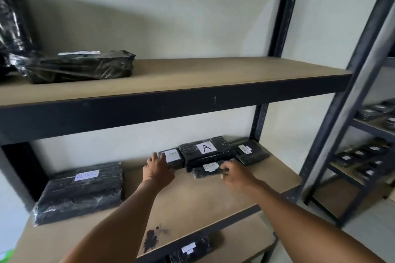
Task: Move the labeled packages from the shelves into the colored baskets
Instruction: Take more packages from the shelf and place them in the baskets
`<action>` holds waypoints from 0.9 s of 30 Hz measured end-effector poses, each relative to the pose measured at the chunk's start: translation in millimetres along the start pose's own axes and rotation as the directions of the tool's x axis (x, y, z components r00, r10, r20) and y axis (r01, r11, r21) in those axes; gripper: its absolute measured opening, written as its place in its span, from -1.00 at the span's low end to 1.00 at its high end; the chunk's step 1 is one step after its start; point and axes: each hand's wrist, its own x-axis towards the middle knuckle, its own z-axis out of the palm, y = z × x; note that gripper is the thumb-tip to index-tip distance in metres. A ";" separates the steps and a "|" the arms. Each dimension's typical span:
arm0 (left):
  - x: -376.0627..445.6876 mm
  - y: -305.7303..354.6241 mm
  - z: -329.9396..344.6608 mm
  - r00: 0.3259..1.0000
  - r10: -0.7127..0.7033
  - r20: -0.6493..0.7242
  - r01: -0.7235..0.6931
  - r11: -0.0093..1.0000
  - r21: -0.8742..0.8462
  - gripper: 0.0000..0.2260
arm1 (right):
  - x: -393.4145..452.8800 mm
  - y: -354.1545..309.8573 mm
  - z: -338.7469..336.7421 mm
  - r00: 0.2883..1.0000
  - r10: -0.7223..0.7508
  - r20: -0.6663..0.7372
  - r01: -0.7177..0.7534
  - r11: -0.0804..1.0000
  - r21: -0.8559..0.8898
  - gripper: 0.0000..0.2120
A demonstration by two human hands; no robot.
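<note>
1. Head view, centre of frame: we see the left hand (157, 167) with fingers straight, touching a small labelled package (173, 159) on the middle shelf (192, 194).
2. Right of centre: the right hand (236, 174) pinches a slim labelled package (206, 172), in front of the package marked "A" (205, 151).
3. Lower left: a large package labelled "RETURN" (81, 192).
4. Upper left: a wrapped package (81, 66) on the upper shelf (192, 83).

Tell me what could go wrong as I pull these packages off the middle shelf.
The right hand pinches only the end of the small flat package, so it might slip. The left hand reaches a package pressed against the A package, which could get dragged. No baskets are in view.
</note>
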 end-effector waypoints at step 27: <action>41.2 0.2 17.3 0.983 -0.181 0.018 0.182 0.970 -0.160 -0.18 | 82.7 36.9 27.8 0.936 -0.335 0.109 0.350 0.850 -0.394 -0.41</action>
